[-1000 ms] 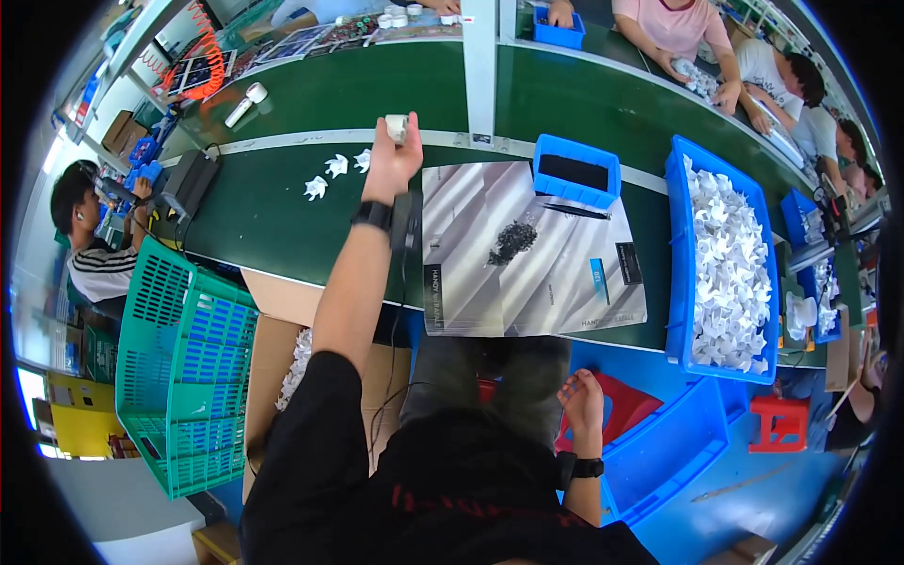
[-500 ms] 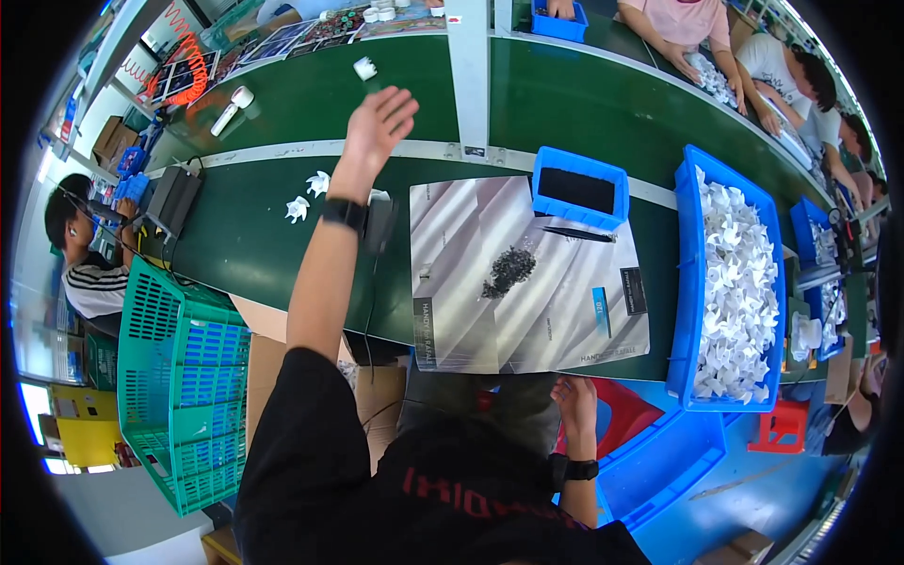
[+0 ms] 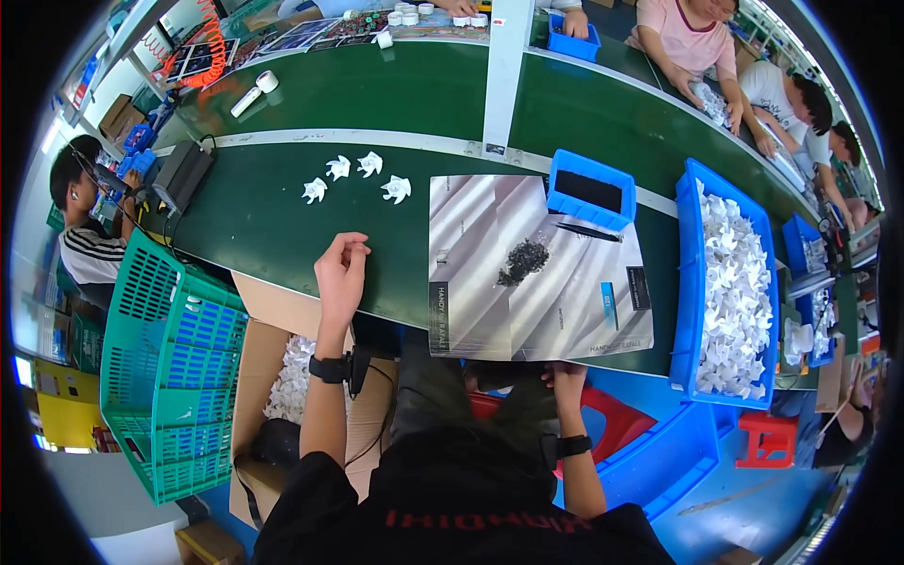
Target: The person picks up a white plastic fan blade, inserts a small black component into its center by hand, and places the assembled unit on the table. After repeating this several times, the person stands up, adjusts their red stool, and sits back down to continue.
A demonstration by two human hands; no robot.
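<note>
My left hand [image 3: 341, 275] is over the near edge of the green table, its fingers curled in and no object showing in them. Beyond it lie several small white finned plastic pieces [image 3: 396, 189]. My right hand [image 3: 567, 379] is low by my lap at the table's edge, its fingers partly hidden. Between the hands and farther in, a grey-white printed sheet [image 3: 471, 325] bears a heap of small dark bits [image 3: 524, 262]. Black tweezers [image 3: 589, 232] lie near the sheet's far right, beside a blue bin [image 3: 591, 217] with black contents.
A long blue tray [image 3: 690, 282] of white finned pieces stands at right. Left are a green basket [image 3: 141, 358] and a cardboard box [image 3: 250, 377] holding white pieces. A post [image 3: 504, 85] rises at the back. A person [image 3: 89, 226] sits left; others work far right.
My left hand has drawn back from far across the table, its outstretched fingers now curled. More white pieces show where the arm was. A white round piece on the back surface lies farther off.
</note>
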